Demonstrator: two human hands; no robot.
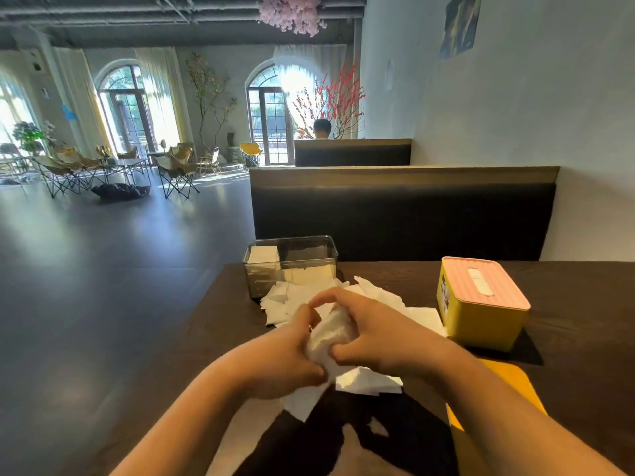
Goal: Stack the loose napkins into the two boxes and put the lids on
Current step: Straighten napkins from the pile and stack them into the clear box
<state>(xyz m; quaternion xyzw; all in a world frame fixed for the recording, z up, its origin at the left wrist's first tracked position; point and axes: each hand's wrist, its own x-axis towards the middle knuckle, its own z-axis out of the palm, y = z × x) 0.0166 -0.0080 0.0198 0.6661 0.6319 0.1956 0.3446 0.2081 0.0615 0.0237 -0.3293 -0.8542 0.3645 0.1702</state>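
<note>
Left hand [285, 362], right hand [378, 334]: both are gripping a napkin bundle [331, 333], fingers curled round it, near the clear box [309, 255]. Squaring edges before lowering is looking wise.

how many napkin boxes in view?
2. A clear box at the table's far edge, lidless, napkins inside; a yellow box right of it, pink lid on. None seems hidden.

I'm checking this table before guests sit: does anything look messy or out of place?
Yes. White paper napkins lie scattered at odd angles on the dark wooden table, in front of the lidless clear plastic box. The left hand and right hand grip a crumpled bunch of them.
</note>
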